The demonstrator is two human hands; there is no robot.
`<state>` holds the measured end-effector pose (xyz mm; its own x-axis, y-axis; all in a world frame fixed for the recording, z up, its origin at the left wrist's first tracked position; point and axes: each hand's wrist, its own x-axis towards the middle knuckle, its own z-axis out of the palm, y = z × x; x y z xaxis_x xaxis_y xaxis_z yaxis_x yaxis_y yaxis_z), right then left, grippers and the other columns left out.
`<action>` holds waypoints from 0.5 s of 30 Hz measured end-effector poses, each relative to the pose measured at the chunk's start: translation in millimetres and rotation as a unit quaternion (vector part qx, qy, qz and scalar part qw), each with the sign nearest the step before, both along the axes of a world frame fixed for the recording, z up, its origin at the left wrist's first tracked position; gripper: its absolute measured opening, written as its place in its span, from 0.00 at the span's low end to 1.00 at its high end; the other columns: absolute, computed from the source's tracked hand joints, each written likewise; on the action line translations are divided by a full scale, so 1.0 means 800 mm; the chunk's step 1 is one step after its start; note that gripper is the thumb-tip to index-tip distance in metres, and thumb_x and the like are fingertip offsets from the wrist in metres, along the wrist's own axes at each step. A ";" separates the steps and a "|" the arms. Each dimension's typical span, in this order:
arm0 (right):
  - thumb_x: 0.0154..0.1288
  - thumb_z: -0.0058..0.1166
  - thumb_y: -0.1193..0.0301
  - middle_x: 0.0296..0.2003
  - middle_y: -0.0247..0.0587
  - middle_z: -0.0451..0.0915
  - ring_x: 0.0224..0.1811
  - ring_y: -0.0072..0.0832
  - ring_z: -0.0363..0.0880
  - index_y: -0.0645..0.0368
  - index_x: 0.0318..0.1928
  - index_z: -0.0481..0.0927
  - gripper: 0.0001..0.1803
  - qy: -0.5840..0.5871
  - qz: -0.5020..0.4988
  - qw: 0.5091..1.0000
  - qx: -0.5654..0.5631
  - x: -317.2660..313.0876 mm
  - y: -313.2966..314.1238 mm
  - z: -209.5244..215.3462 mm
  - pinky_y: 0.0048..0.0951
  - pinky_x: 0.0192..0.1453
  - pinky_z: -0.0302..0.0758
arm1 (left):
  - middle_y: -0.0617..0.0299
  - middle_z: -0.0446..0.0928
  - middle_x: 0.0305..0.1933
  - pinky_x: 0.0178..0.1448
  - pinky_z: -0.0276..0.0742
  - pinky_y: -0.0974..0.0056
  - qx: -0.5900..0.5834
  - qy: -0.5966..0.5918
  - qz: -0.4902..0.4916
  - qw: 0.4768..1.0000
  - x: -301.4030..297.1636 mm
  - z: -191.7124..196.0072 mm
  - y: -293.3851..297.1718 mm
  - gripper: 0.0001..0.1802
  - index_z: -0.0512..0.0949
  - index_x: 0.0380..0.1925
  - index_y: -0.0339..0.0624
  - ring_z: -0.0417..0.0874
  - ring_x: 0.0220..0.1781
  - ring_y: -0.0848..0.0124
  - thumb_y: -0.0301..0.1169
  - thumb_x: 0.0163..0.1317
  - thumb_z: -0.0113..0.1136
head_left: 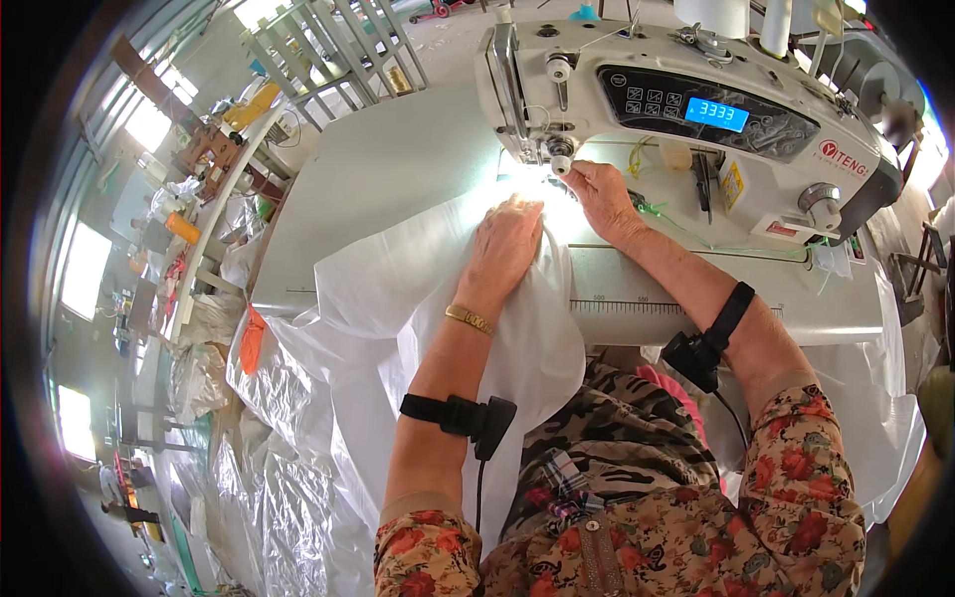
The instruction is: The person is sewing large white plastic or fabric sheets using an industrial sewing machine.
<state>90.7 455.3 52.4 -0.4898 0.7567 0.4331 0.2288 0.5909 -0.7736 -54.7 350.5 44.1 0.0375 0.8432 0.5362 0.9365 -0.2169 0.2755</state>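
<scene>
A sheet of white cloth (398, 264) runs from the sewing machine (716, 119) over the table's front edge and down into my lap. My left hand (505, 244) lies on this cloth just in front of the needle area, its fingers stretched forward and fingertips washed out by the lamp's glare. Close to the machine's head, my right hand (602, 202) has its thumb and forefinger pinched together beside a pale round knob (561, 164). Whatever is between those fingertips is too small or too bright to make out. Glare also hides the needle and presser foot.
The grey machine table (383, 164) carries a measuring scale (637, 306) along its front. Green thread (686, 234) and black-handled snips (703, 184) lie under the machine arm. Thread cones (711, 15) stand above. Shiny plastic sheeting (298, 507) hangs at the left.
</scene>
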 end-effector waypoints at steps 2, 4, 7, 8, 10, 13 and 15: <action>0.71 0.53 0.63 0.24 0.57 0.75 0.25 0.44 0.69 0.70 0.36 0.79 0.18 0.009 0.004 0.999 -0.031 0.000 0.003 -0.003 0.38 0.36 0.71 | 0.47 0.75 0.39 0.48 0.74 0.52 -0.005 0.000 0.001 1.000 0.000 0.001 0.000 0.05 0.73 0.36 0.36 0.78 0.43 0.50 0.27 0.65 0.52; 0.71 0.53 0.63 0.23 0.57 0.73 0.24 0.43 0.65 0.70 0.34 0.78 0.19 0.008 0.003 1.000 -0.024 -0.002 0.006 -0.006 0.39 0.35 0.70 | 0.47 0.74 0.36 0.47 0.74 0.51 -0.002 -0.005 0.000 1.000 0.002 0.003 -0.003 0.05 0.72 0.34 0.35 0.77 0.42 0.50 0.27 0.65 0.52; 0.71 0.53 0.63 0.21 0.56 0.69 0.23 0.41 0.60 0.71 0.31 0.75 0.20 0.013 0.001 1.000 -0.018 -0.005 0.008 -0.010 0.39 0.33 0.68 | 0.48 0.73 0.35 0.46 0.74 0.51 -0.025 -0.011 0.006 1.000 0.008 0.006 -0.015 0.05 0.71 0.34 0.35 0.77 0.41 0.50 0.27 0.65 0.52; 0.71 0.53 0.63 0.20 0.56 0.67 0.23 0.40 0.58 0.71 0.29 0.74 0.20 0.014 -0.002 1.000 -0.024 -0.005 0.008 -0.010 0.40 0.33 0.67 | 0.48 0.73 0.35 0.46 0.74 0.51 -0.030 -0.006 0.009 1.000 0.010 0.007 -0.021 0.05 0.71 0.34 0.35 0.77 0.41 0.50 0.27 0.65 0.52; 0.72 0.53 0.63 0.20 0.56 0.68 0.23 0.41 0.58 0.71 0.30 0.74 0.20 0.024 0.000 1.000 -0.018 -0.005 0.007 -0.010 0.40 0.32 0.67 | 0.49 0.72 0.35 0.45 0.73 0.51 -0.030 -0.010 0.009 0.999 0.015 0.007 -0.030 0.05 0.71 0.35 0.36 0.76 0.41 0.50 0.27 0.65 0.52; 0.72 0.52 0.63 0.20 0.56 0.68 0.23 0.40 0.57 0.71 0.30 0.74 0.21 0.028 0.003 1.000 -0.014 -0.003 0.004 -0.008 0.39 0.32 0.67 | 0.49 0.72 0.36 0.45 0.73 0.51 -0.050 -0.013 0.011 0.999 0.016 0.007 -0.035 0.05 0.70 0.35 0.36 0.76 0.41 0.50 0.27 0.65 0.52; 0.73 0.51 0.63 0.20 0.55 0.68 0.24 0.40 0.56 0.71 0.29 0.73 0.21 0.029 0.008 0.999 -0.016 -0.001 0.003 -0.006 0.39 0.32 0.67 | 0.49 0.72 0.36 0.45 0.73 0.51 -0.041 -0.008 0.013 0.999 0.013 0.008 -0.033 0.05 0.70 0.35 0.36 0.76 0.41 0.50 0.27 0.66 0.52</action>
<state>89.6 457.6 47.6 -0.4758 0.7630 0.4375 0.1736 0.5691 -0.8037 -44.0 324.3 50.6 0.0065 0.8852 0.4651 0.9370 -0.1679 0.3064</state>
